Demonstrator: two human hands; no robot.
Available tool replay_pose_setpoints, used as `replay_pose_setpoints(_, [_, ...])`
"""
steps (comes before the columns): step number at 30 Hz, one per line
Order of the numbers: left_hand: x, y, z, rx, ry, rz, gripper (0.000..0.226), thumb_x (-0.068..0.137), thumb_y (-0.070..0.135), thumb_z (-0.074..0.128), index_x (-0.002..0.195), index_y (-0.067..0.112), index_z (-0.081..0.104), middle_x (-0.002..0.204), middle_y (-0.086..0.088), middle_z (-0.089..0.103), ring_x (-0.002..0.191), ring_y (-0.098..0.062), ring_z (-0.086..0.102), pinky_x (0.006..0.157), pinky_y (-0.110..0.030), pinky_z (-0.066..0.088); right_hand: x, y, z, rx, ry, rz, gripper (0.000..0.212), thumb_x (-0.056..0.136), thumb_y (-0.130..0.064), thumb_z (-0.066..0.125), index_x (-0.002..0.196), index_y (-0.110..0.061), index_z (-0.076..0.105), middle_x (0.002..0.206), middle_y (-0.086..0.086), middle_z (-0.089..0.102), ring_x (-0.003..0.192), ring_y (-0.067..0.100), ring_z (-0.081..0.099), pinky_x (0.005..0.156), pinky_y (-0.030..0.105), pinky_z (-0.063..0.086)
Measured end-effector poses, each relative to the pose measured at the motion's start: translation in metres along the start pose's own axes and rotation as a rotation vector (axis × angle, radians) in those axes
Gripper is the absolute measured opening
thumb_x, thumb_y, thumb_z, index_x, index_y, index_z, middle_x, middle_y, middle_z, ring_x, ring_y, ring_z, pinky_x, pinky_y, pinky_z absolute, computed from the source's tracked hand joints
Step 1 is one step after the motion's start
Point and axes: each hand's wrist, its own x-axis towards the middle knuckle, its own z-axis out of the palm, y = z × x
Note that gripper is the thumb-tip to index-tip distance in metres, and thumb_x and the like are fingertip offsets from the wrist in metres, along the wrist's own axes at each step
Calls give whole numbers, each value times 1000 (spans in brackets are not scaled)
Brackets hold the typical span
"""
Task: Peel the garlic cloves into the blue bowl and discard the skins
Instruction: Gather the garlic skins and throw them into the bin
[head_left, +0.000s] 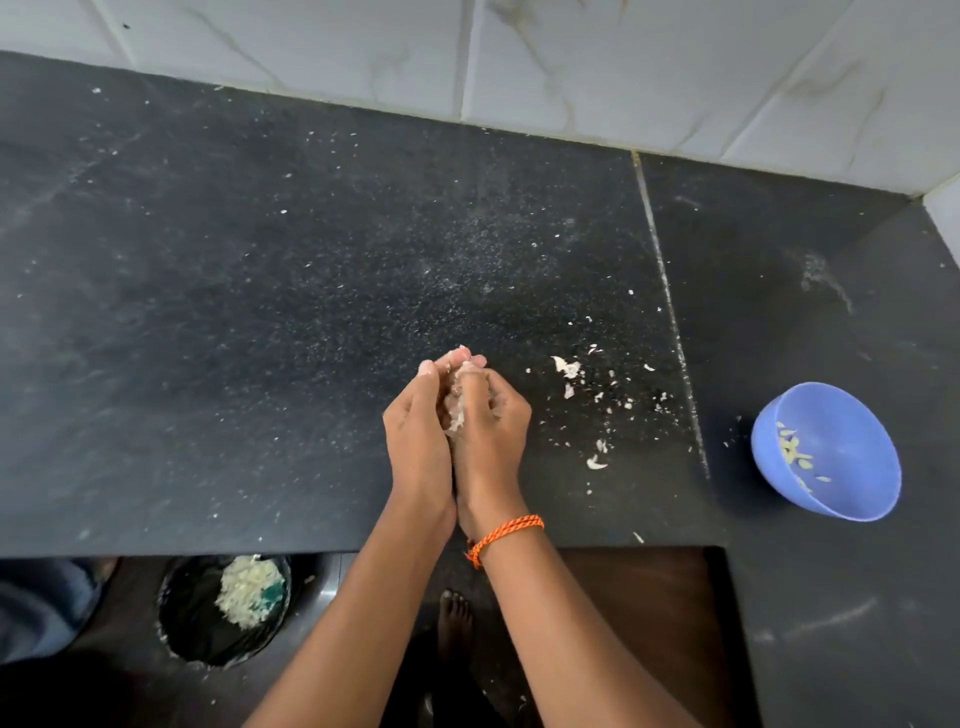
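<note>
Both hands are held together over the dark tabletop (260, 312), well to the left of the blue bowl (826, 452). A clump of pale garlic skins (457, 400) is cupped between them. The left hand (415, 431) is curved around the clump from its left side, fingers bent and fingertips raised past it; its grip is narrow and closed around the skins. The right hand (493, 421) is pressed against the clump from the other side, its fingers curled over the top, so the grip is likewise closed on the skins. Whether a clove lies inside the clump cannot be told. An orange thread bracelet (504, 538) is worn on the right wrist.

The blue bowl is set on the tabletop near its right front part, apart from the hands, with several peeled garlic cloves (795, 457) seen inside against its left wall. Between the hands and the bowl, loose skin scraps (569, 371) are scattered on the tabletop, and a pale seam (670, 312) in the stone runs between the scraps and the bowl.

Far to the left of the bowl and below the tabletop edge, a black-lined bin (192, 623) stands on the floor, with a heap of discarded skins (249, 590) inside it. A bare foot (456, 618) is seen on the floor below the hands. White marbled wall tiles (571, 62) rise behind the tabletop.
</note>
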Motion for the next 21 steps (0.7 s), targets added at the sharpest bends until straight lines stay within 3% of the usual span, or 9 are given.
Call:
replay_pose_setpoints(4, [-13,23,-41,-60,127,85,40,115,24,48,111,3,81,111,-11,82,111,-27,78,100,-41,61,-37,9,36,-54,-141,-30,30,105,-6,53,83,-2,72,74,3,68,71,15,62,66,34,53])
replay_pose_setpoints(9, [-35,35,-103,-141,266,173,37,114,20,48,112,2,81,112,-13,82,111,-26,78,99,-38,60,-84,33,74,-73,-275,-11,32,100,4,51,68,1,59,68,5,57,65,14,51,57,29,46])
replay_pose_setpoints(11, [-46,36,-129,-184,315,204,37,114,20,48,111,5,82,113,-12,82,112,-25,78,98,-35,59,-105,46,87,-97,-345,-2,39,99,6,51,63,-9,54,66,1,54,63,11,47,57,29,42])
replay_pose_setpoints(13, [-57,34,-161,-274,372,227,36,113,18,49,108,6,82,113,-12,82,114,-23,77,97,-32,58,-128,61,98,-128,-436,0,42,98,7,51,64,-16,57,69,-4,58,65,7,51,61,26,44])
replay_pose_setpoints(18, [-74,-2,-245,-486,594,257,32,104,21,54,110,4,80,118,-17,79,122,-31,73,104,-36,56,-178,126,114,-167,-673,38,30,97,11,51,77,-4,67,79,-2,66,78,7,60,76,28,49])
replay_pose_setpoints(21, [-59,-45,-297,-638,694,215,31,103,20,53,101,5,80,105,-11,78,110,-24,74,100,-33,56,-187,195,119,-233,-740,110,30,97,7,52,77,-9,69,80,-6,67,82,7,61,80,30,50])
